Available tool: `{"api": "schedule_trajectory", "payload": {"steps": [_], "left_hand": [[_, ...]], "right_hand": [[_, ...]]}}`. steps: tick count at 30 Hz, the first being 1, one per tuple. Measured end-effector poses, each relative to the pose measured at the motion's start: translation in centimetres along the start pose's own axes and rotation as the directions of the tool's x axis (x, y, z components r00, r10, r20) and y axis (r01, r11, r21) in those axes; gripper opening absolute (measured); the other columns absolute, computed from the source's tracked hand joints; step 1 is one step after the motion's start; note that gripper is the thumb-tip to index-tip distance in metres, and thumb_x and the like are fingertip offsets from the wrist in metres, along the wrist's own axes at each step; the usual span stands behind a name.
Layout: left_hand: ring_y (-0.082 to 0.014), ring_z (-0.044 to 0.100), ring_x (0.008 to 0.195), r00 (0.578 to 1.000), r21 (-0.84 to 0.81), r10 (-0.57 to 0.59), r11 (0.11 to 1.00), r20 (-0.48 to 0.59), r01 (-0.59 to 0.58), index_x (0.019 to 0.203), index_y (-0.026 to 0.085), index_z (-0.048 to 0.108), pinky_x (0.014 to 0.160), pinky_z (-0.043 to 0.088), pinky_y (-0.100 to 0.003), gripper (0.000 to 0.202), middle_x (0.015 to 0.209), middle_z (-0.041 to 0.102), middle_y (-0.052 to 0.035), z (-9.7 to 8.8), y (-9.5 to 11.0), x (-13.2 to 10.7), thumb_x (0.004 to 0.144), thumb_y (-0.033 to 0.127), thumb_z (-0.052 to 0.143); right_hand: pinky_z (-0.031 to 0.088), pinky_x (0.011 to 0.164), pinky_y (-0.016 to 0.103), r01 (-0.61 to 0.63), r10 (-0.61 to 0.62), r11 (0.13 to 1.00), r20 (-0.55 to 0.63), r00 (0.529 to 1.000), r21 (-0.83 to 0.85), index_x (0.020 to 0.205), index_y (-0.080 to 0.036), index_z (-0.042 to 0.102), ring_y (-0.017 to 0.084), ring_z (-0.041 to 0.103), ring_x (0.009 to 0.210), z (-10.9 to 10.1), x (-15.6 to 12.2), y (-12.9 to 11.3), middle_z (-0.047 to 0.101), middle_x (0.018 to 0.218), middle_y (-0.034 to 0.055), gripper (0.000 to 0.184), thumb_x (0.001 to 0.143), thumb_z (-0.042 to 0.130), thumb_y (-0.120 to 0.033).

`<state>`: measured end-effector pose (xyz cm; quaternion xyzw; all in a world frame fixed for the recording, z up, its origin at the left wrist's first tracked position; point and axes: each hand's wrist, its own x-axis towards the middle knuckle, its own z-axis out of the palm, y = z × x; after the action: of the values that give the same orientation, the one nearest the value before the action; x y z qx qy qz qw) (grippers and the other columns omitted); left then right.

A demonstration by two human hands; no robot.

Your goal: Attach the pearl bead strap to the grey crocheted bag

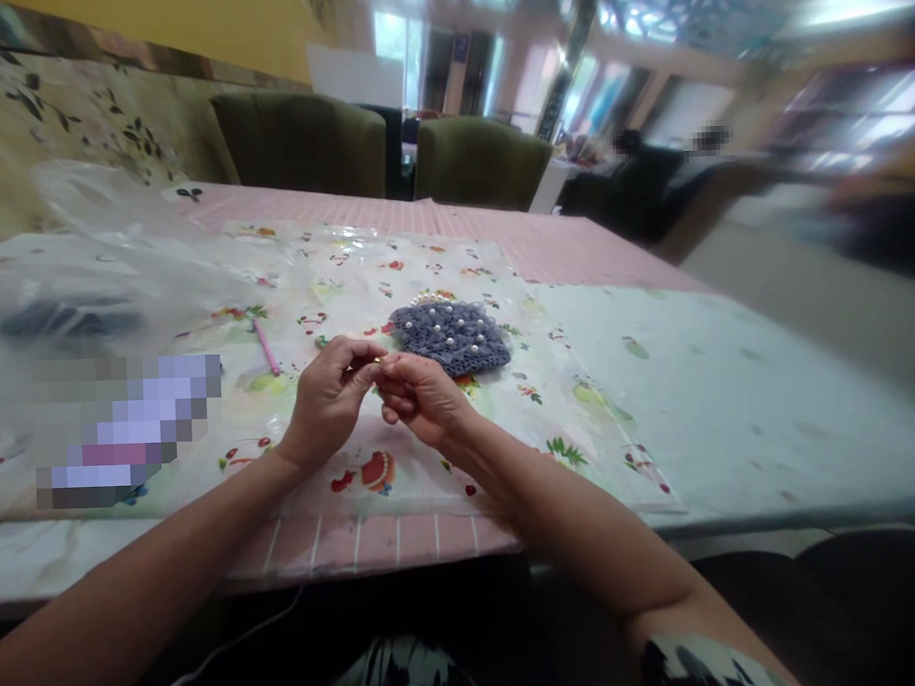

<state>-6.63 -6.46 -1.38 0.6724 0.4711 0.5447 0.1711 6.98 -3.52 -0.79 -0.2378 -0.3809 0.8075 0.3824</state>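
Note:
My left hand (328, 398) and my right hand (420, 394) meet fingertip to fingertip over the table, both pinched on something tiny between them that I cannot make out. Just behind the right hand lies a grey-blue crocheted piece (451, 336) studded with small white beads. A pink crochet hook or pen (267, 348) lies on the patterned plastic sheet (395, 275) to the left of my left hand.
A crumpled clear plastic bag (95, 276) with something dark inside sits at the left. The table (729, 394) has a pink striped cloth and a pale cover on the right. Two green chairs (300, 143) stand behind it. People sit far back right.

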Motion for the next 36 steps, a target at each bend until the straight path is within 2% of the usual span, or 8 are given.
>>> {"api": "schedule_trajectory", "payload": {"steps": [4, 8, 13, 15, 22, 31, 33, 36], "left_hand": [[-0.0157, 0.061, 0.085, 0.994, -0.148, -0.108, 0.983, 0.014, 0.109, 0.097, 0.018, 0.067, 0.077, 0.049, -0.028, 0.019, 0.094, 0.065, -0.0042, -0.1, -0.4, 0.1, 0.086, 0.034, 0.064], [-0.0153, 0.063, 0.081, 0.973, -0.343, -0.217, 0.910, 0.080, 0.231, 0.099, 0.017, 0.069, 0.079, 0.051, -0.029, 0.025, 0.090, 0.068, -0.0037, -0.2, -1.2, 0.6, 0.082, 0.035, 0.070], [-0.0164, 0.066, 0.089, 0.940, -0.572, -0.309, 0.748, 0.146, 0.336, 0.099, 0.017, 0.070, 0.091, 0.052, -0.035, 0.028, 0.094, 0.071, -0.0037, -0.2, -1.7, 0.9, 0.077, 0.033, 0.076], [-0.0156, 0.066, 0.089, 0.935, -0.597, -0.322, 0.724, 0.152, 0.346, 0.099, 0.018, 0.069, 0.091, 0.053, -0.035, 0.028, 0.093, 0.070, -0.0027, -0.2, -1.7, 0.9, 0.076, 0.032, 0.077], [-0.0130, 0.063, 0.081, 0.959, -0.426, -0.264, 0.859, 0.102, 0.282, 0.091, 0.016, 0.069, 0.077, 0.051, -0.025, 0.024, 0.086, 0.069, -0.0020, -0.5, -1.7, 0.9, 0.075, 0.032, 0.078], [-0.0143, 0.064, 0.079, 0.994, -0.070, -0.016, 0.997, 0.107, 0.024, 0.092, 0.018, 0.071, 0.073, 0.052, -0.025, 0.018, 0.088, 0.069, -0.0032, -1.1, -1.6, 1.1, 0.079, 0.030, 0.073], [-0.0141, 0.064, 0.078, 0.993, -0.020, -0.011, 1.000, 0.117, 0.013, 0.092, 0.017, 0.070, 0.072, 0.051, -0.025, 0.017, 0.087, 0.070, -0.0032, -1.2, -1.6, 1.0, 0.080, 0.030, 0.072], [-0.0137, 0.063, 0.076, 0.994, 0.044, -0.006, 0.999, 0.111, 0.001, 0.094, 0.017, 0.069, 0.071, 0.050, -0.024, 0.018, 0.087, 0.070, -0.0031, -1.1, -1.8, 1.0, 0.082, 0.030, 0.069]], "right_hand": [[0.045, 0.039, 0.021, 0.000, 0.002, 0.999, 0.053, 0.999, -0.034, 0.071, -0.020, 0.049, 0.004, 0.021, 0.039, -0.4, 0.2, -0.2, 0.027, 0.047, -0.0134, 0.015, 0.069, 0.063, -0.025], [0.052, 0.043, 0.025, 0.051, -0.021, 0.959, 0.106, 0.994, -0.280, 0.071, -0.018, 0.054, 0.005, 0.032, 0.040, -1.3, 0.6, -1.0, 0.037, 0.049, -0.0104, 0.018, 0.076, 0.062, -0.034], [0.049, 0.041, 0.020, 0.346, -0.353, 0.745, 0.103, 0.930, -0.570, 0.073, -0.018, 0.055, 0.006, 0.042, 0.045, -1.9, 1.1, -1.4, 0.046, 0.056, -0.0071, 0.022, 0.081, 0.061, -0.037], [0.049, 0.042, 0.018, 0.389, -0.399, 0.697, 0.125, 0.909, -0.603, 0.076, -0.018, 0.054, 0.005, 0.045, 0.049, -1.9, 1.2, -1.3, 0.051, 0.063, -0.0057, 0.020, 0.081, 0.064, -0.035], [0.049, 0.042, 0.018, 0.356, -0.372, 0.610, 0.142, 0.918, -0.707, 0.077, -0.016, 0.059, 0.006, 0.050, 0.050, -2.1, 1.3, -1.1, 0.053, 0.060, -0.0049, 0.017, 0.080, 0.064, -0.032], [0.045, 0.046, 0.019, 0.283, -0.315, 0.505, 0.132, 0.940, -0.815, 0.071, -0.015, 0.059, 0.007, 0.050, 0.050, -2.1, 1.1, -1.5, 0.051, 0.057, -0.0045, 0.011, 0.079, 0.053, -0.017], [0.043, 0.049, 0.020, 0.297, -0.323, 0.441, 0.159, 0.933, -0.847, 0.069, -0.015, 0.057, 0.008, 0.049, 0.052, -2.1, 1.0, -1.6, 0.050, 0.058, -0.0042, 0.012, 0.080, 0.051, -0.015], [0.035, 0.056, 0.021, 0.362, -0.382, 0.225, 0.260, 0.887, -0.905, 0.067, -0.016, 0.052, 0.008, 0.044, 0.057, -2.0, 0.9, -1.8, 0.048, 0.059, -0.0040, 0.015, 0.081, 0.050, -0.012]]}}
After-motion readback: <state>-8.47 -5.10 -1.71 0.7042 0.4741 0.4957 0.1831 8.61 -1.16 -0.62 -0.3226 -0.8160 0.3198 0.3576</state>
